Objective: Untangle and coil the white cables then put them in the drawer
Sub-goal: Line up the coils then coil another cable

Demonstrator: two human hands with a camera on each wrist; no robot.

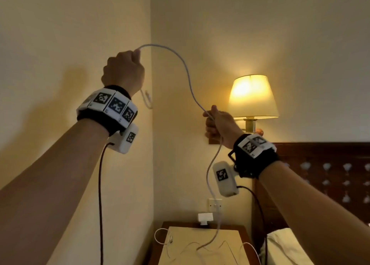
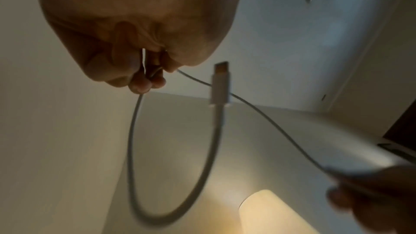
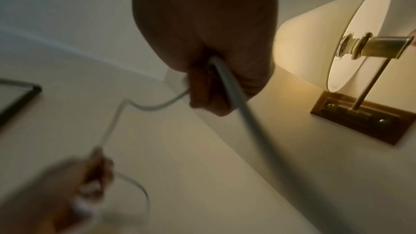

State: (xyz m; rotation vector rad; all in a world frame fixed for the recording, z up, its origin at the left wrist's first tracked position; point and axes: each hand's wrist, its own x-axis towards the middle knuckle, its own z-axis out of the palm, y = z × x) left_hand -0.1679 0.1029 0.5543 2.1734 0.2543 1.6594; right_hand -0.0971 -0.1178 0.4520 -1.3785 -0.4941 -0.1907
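The left hand, upper left of centre, gripped the white cable near its plug end; the right hand – lower, mid-frame – closed around it, the rest trailing down to the surface – other cables lying there

Dim warm lamp glow, blurred wrist views

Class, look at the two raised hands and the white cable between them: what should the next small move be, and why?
Probably bring the right hand up to the left hand, laying a first loop. The left hand grips the cable near its plug, the right grips it further along, and the rest trails down to the nightstand.
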